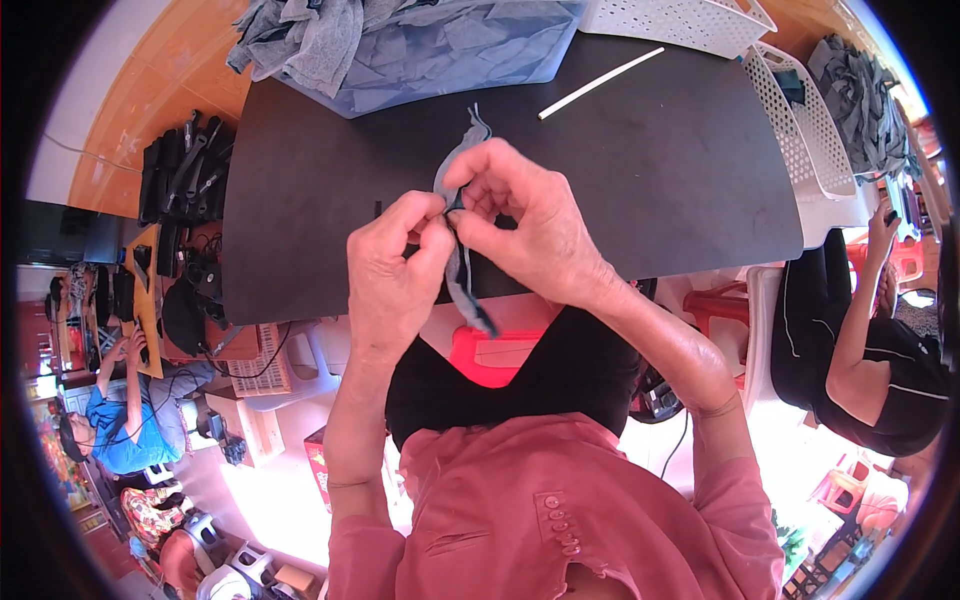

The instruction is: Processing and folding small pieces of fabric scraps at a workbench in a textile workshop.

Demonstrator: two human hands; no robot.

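Note:
A narrow piece of grey fabric (470, 138) hangs between my hands over the near half of the dark table (650, 170). Its upper end points away from me with loose threads or thin strips. The lower end, with a darker edge, dangles past the table's front edge. My left hand (392, 270) pinches the middle of the piece between thumb and fingertips. Close against it, my right hand (540, 225) also pinches the fabric, its fingers curled. A small dark bit shows at the fingertips, too hidden to name.
A blue translucent bin (450, 60) heaped with grey cloth pieces stands at the far edge. A thin pale stick (600, 84) lies on the table. White perforated baskets (810, 125) stand far right. Black items (185, 165) are piled at left. Co-workers sit on both sides.

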